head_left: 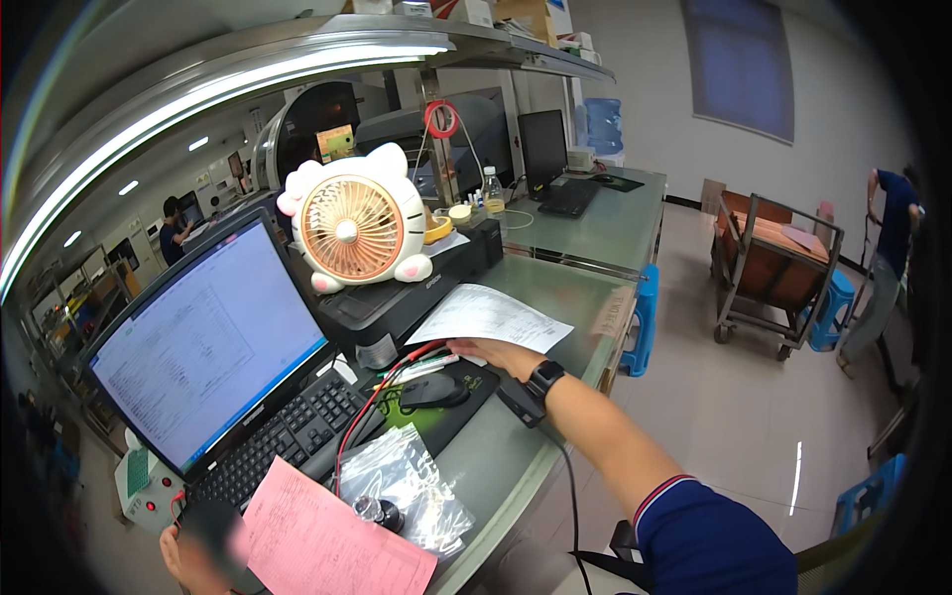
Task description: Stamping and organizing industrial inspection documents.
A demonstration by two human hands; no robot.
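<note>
My right hand (499, 353) reaches forward over the desk and holds the near edge of a white printed sheet (491, 315) that comes out of a black printer (397, 297). A black watch sits on that wrist. My left hand (188, 555) is low at the left edge, gripping a pink form (327, 540) that lies over the keyboard's (288, 436) near corner. Between the hands lie a black mouse (431, 392) on a dark mat and a clear plastic bag (407, 486) with a small round part on it.
A lit monitor (203, 347) stands at the left. A pink cat-shaped fan (355, 226) sits on the printer. Red and black leads (372, 407) cross the desk. A second monitor (543, 147) stands further back. A metal cart (773, 268) and a person (888, 258) are on the right.
</note>
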